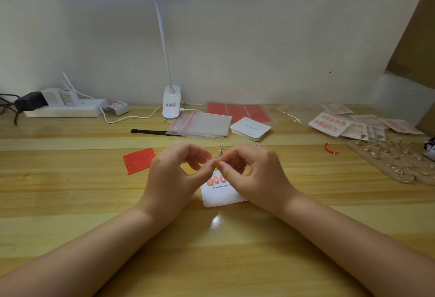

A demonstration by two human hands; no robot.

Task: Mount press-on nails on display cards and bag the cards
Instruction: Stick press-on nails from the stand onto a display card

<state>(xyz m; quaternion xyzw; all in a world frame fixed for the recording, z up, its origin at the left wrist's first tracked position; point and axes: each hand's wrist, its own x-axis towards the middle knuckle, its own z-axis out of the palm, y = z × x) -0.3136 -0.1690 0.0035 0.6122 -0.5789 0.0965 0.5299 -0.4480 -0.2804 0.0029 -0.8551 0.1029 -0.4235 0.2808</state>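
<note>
Head view: two hands [179, 172] [253, 174] pinch one small piece above one display card [221, 196].

wall: plain white painted wall [259, 37], behind desk
desk: light yellow wood-grain tabletop [70, 193], glossy w/ glare spot
light: white gooseneck clip lamp [171, 103] at desk back edge, glowing head up top
right: brown cardboard panel [414, 44], leaning diag

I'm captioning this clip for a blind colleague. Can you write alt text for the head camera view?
Two bare hands, left hand and right hand, meet fingertip to fingertip, pinching a small metal nail stand above a white display card with some pink nails on a wooden desk. Clear zip bags, a stack of blank white cards and a white clip lamp lie behind.
</note>
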